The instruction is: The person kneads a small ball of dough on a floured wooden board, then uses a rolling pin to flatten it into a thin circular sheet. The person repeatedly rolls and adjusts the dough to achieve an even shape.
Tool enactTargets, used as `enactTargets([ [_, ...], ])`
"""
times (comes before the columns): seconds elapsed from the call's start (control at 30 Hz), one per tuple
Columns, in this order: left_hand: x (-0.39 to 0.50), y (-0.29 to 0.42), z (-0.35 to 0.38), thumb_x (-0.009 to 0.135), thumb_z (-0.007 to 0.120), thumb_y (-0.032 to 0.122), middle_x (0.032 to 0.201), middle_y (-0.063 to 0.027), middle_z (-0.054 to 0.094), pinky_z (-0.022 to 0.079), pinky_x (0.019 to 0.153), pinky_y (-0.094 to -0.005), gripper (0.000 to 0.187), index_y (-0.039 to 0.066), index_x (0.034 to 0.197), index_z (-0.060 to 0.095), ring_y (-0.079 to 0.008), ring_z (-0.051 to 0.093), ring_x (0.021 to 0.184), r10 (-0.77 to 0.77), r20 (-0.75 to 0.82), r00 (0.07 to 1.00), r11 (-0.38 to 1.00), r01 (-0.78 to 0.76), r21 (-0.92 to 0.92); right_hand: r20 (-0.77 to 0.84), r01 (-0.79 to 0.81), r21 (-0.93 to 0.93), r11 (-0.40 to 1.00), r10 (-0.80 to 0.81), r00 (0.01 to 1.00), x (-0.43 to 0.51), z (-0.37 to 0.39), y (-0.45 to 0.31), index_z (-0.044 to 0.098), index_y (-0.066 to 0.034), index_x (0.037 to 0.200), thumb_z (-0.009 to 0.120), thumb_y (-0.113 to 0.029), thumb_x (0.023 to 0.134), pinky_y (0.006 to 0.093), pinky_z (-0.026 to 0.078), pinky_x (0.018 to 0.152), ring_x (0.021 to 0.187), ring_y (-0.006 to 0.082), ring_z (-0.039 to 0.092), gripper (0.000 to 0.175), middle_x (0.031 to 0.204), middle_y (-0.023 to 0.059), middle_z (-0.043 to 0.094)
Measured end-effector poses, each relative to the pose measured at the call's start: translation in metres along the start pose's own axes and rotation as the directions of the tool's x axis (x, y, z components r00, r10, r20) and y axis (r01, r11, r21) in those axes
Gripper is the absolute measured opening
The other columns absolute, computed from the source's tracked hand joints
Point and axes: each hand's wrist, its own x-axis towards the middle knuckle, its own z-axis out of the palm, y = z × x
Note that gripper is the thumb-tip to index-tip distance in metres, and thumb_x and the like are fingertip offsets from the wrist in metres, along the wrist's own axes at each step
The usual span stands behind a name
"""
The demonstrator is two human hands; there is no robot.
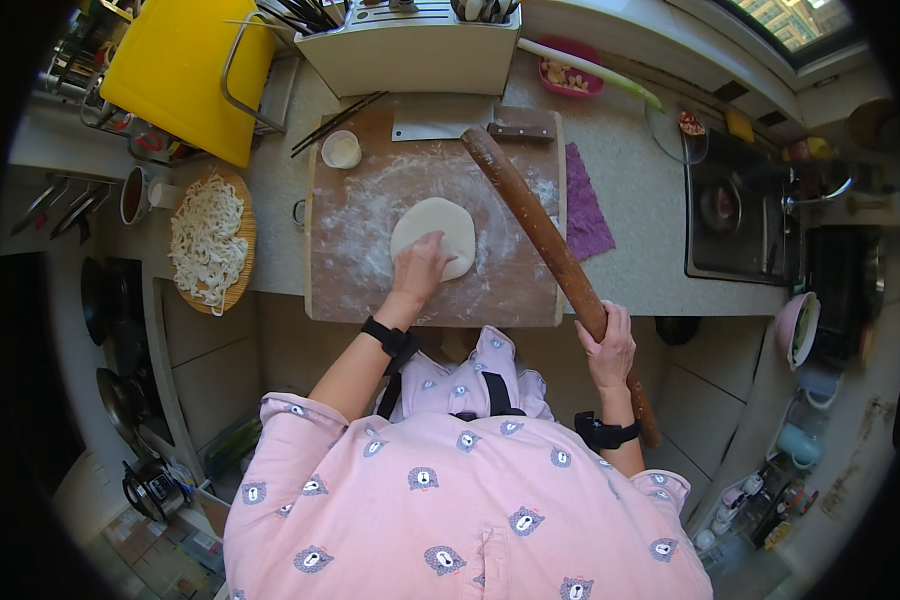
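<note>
A flat round of dough (436, 214) lies on a floured wooden board (360, 277). My left hand (420, 262) rests on the dough's near part, fingers spread over it and holding nothing. At the board's right, my right hand (609, 345) grips a long wooden rolling pin (544, 236) toward its near end. The pin slants over the board, its far tip by a cleaver (442, 121) that lies along the back edge. A small white tub of pale powder (341, 150) stands at the board's back left corner, close to dark chopsticks (337, 124).
Noodles (208, 232) lie on a woven tray (249, 247) at the left. A yellow cutting board (187, 75) leans in a rack. Behind stands a white knife holder (412, 56). To the right are a purple cloth (586, 206), a pink basket of garlic (570, 71) and a sink (750, 247).
</note>
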Motion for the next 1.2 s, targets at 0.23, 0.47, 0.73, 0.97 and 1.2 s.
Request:
enactTargets([
  [0.23, 0.0, -0.063, -0.01, 0.082, 0.076, 0.022, 0.091, -0.0187, 0.066, 0.053, 0.077, -0.0455, 0.036, -0.001, 0.107, 0.065, -0.0393, 0.065, 0.086, -0.348, -0.079, 0.934, 0.927, 0.355, 0.12, 0.082, 0.096, 0.023, 0.995, -0.098, 0.992, 0.005, 0.013, -0.002, 0.054, -0.0073, 0.119, 0.077, -0.018, 0.076, 0.044, 0.051, 0.084, 0.103, 0.0355, 0.058, 0.05, 0.11, 0.013, 0.057],
  [0.47, -0.024, -0.028, -0.031, 0.084, 0.071, 0.018, 0.072, -0.0163, 0.067, 0.053, 0.063, -0.0422, 0.022, -0.003, 0.08, 0.07, -0.0347, 0.067, 0.068, -0.431, 0.312, 0.847, 0.806, 0.517, -0.288, 0.245, 0.335, 0.05, 0.941, -0.336, 0.909, 0.026, 0.064, -0.026, 0.054, -0.0066, 0.121, 0.08, -0.015, 0.069, 0.0399, 0.05, 0.086, 0.104, 0.0314, 0.057, 0.059, 0.11, 0.0114, 0.056],
  [0.73, -0.012, -0.056, -0.066, 0.085, 0.062, 0.012, 0.092, -0.013, 0.058, 0.045, 0.086, -0.0453, 0.008, 0.005, 0.09, 0.062, -0.0325, 0.057, 0.091, 0.138, -0.27, 0.953, 0.96, -0.061, 0.274, 0.325, 0.506, 0.054, 0.861, -0.494, 0.807, 0.061, 0.109, -0.039, 0.055, -0.0074, 0.124, 0.083, -0.016, 0.067, 0.0389, 0.05, 0.089, 0.107, 0.0284, 0.057, 0.064, 0.112, 0.0093, 0.056],
  [0.97, 0.005, -0.102, -0.037, 0.083, 0.056, 0.013, 0.086, -0.0136, 0.056, 0.046, 0.078, -0.0453, 0.01, 0.003, 0.079, 0.057, -0.0347, 0.055, 0.084, -0.027, -0.218, 0.976, 0.961, 0.085, 0.264, 0.16, 0.421, -0.136, 0.897, -0.4, 0.903, 0.104, 0.131, -0.051, 0.046, -0.0107, 0.143, 0.065, -0.032, 0.088, 0.0496, 0.031, 0.114, 0.138, 0.0334, 0.038, 0.062, 0.146, 0.0156, 0.042],
  [1.2, 0.085, -0.124, -0.043, 0.083, 0.055, 0.014, 0.077, -0.0136, 0.058, 0.048, 0.067, -0.0453, 0.012, 0.004, 0.076, 0.058, -0.0352, 0.058, 0.076, 0.014, -0.249, 0.968, 0.974, 0.043, 0.223, -0.078, 0.201, -0.19, 0.961, -0.219, 0.973, 0.236, 0.168, -0.065, 0.033, -0.0066, 0.15, 0.051, -0.029, 0.099, 0.0511, 0.02, 0.119, 0.147, 0.0359, 0.023, 0.059, 0.16, 0.0195, 0.024],
])
